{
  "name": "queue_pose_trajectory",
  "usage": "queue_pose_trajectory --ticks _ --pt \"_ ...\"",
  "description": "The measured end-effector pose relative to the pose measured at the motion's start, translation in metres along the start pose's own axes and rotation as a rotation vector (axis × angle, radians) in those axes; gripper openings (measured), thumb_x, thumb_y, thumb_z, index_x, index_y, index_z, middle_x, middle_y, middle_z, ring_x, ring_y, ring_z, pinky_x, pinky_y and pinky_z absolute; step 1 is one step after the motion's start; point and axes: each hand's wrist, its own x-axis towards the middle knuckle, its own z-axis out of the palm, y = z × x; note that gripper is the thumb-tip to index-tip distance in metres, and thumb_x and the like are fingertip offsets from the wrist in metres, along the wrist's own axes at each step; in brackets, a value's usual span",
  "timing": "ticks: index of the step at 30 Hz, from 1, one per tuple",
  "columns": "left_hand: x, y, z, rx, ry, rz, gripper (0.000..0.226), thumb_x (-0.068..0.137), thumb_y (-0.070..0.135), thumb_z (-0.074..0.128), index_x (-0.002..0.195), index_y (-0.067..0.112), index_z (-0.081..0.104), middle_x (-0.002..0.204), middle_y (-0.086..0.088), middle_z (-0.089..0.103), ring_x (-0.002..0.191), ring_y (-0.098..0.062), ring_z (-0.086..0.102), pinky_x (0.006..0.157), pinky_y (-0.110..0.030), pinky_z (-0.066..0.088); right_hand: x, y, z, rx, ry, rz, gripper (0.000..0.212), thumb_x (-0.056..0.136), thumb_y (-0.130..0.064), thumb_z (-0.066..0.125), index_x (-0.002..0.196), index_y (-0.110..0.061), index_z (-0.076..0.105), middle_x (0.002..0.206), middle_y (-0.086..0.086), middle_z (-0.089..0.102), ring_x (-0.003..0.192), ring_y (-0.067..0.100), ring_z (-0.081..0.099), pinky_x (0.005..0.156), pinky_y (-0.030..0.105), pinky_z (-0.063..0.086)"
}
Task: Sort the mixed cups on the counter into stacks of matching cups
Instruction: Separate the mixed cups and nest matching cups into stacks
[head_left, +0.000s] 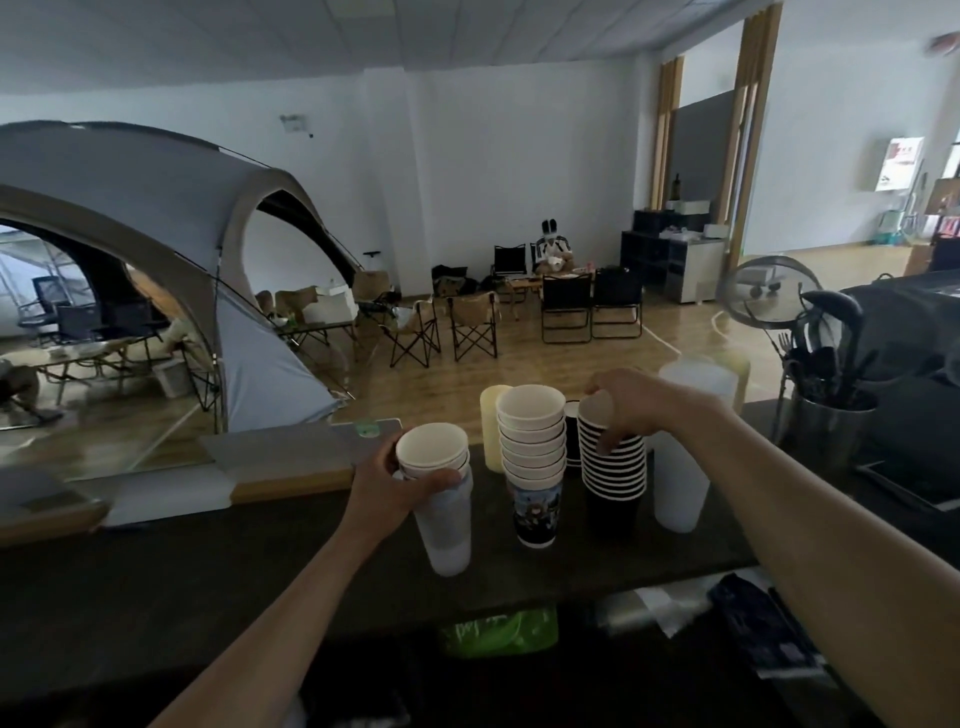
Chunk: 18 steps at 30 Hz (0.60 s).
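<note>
Head view: cups (434, 451) in both hands (387, 482).

The worktop (208, 561) is dark and matt. The black cups (613, 467) look like matt paper with smooth white rims. The white cups (432, 451) are also matt paper, and the printed cup (537, 512) is glossy. The frosted cups (447, 525) are cloudy, smooth plastic. The utensil pot (826, 431) is dull metal, and the floor (545, 374) is shiny wood.
</note>
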Motion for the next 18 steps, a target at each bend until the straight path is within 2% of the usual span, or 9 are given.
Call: queue_pose_trajectory --ticks 2,4,6,7,8,10,12,14,18 --pt "0.0 0.001 0.002 0.006 0.006 0.004 0.052 0.064 0.02 0.089 0.103 0.035 0.059 0.093 0.035 0.068 0.091 0.013 0.063 0.072 -0.012 0.053 -0.007 -0.013 -0.017 -0.073 0.079 -0.006 0.079 0.07 -0.019 0.084 0.14 -0.014 0.048 0.132 0.007 0.055 0.114 0.025 0.055 0.088 0.036 0.051" --pt "0.001 -0.001 0.002 0.005 0.024 -0.003 0.055 0.06 0.03 0.091 0.104 0.036 0.059 0.096 0.026 0.071 0.093 0.011 0.064 0.073 -0.013 0.053 -0.019 -0.038 -0.034 -0.043 0.348 -0.082 0.056 0.078 -0.012 0.073 0.132 -0.013 0.056 0.122 0.006 0.062 0.105 0.024 0.061 0.082 0.033 0.051" --pt "0.0 -0.003 0.002 -0.002 0.039 -0.007 0.064 0.053 0.046 0.09 0.108 0.035 0.061 0.106 0.016 0.071 0.098 0.004 0.065 0.078 -0.019 0.056 -0.032 -0.079 -0.039 0.189 0.548 -0.255 0.048 0.084 -0.014 0.067 0.131 -0.018 0.059 0.127 0.001 0.063 0.113 0.02 0.061 0.092 0.032 0.05" --pt "0.0 -0.006 0.002 -0.001 0.055 -0.011 0.068 0.052 0.049 0.09 0.111 0.032 0.062 0.109 0.012 0.07 0.101 0.0 0.065 0.08 -0.022 0.056 -0.038 -0.102 -0.036 0.304 0.513 -0.363 0.047 0.085 -0.019 0.067 0.132 -0.019 0.059 0.127 -0.001 0.064 0.114 0.017 0.061 0.095 0.032 0.05" --pt "0.0 -0.006 0.004 -0.004 0.077 -0.024 0.069 0.053 0.046 0.091 0.113 0.028 0.063 0.111 0.009 0.071 0.102 -0.004 0.066 0.08 -0.023 0.057 -0.041 -0.122 -0.028 0.36 0.406 -0.462 0.049 0.085 -0.026 0.07 0.132 -0.019 0.058 0.128 -0.002 0.064 0.114 0.015 0.061 0.097 0.032 0.05" --pt "-0.002 -0.002 0.008 0.008 0.108 -0.033 0.06 0.059 0.031 0.093 0.111 0.024 0.065 0.108 0.007 0.072 0.099 -0.005 0.067 0.075 -0.018 0.055 -0.036 -0.153 -0.004 0.293 0.15 -0.555 0.059 0.08 -0.037 0.075 0.134 -0.02 0.057 0.132 -0.001 0.061 0.118 0.016 0.057 0.097 0.032 0.047" --pt "-0.005 0.002 0.011 0.017 0.132 -0.046 0.054 0.062 0.024 0.092 0.106 0.031 0.061 0.102 0.016 0.068 0.095 0.002 0.064 0.068 -0.013 0.05 -0.022 -0.167 0.02 0.181 0.013 -0.554 0.064 0.075 -0.037 0.08 0.133 -0.02 0.058 0.132 0.0 0.059 0.12 0.019 0.054 0.091 0.028 0.042" --pt "-0.007 0.004 0.013 0.016 0.159 -0.065 0.063 0.062 0.024 0.093 0.11 0.036 0.054 0.101 0.026 0.061 0.094 0.009 0.058 0.069 -0.01 0.045 -0.011 -0.172 0.031 0.146 -0.018 -0.539 0.062 0.071 -0.034 0.082 0.128 -0.021 0.06 0.126 0.0 0.059 0.116 0.02 0.055 0.086 0.027 0.042" --pt "-0.01 0.006 0.012 -0.017 0.157 -0.092 0.062 0.063 0.02 0.092 0.11 0.037 0.055 0.099 0.025 0.062 0.09 0.018 0.059 0.065 -0.006 0.047 0.001 -0.175 0.028 0.131 -0.048 -0.526 0.075 0.065 -0.035 0.086 0.132 -0.021 0.056 0.128 -0.001 0.057 0.117 0.019 0.054 0.095 0.035 0.048"
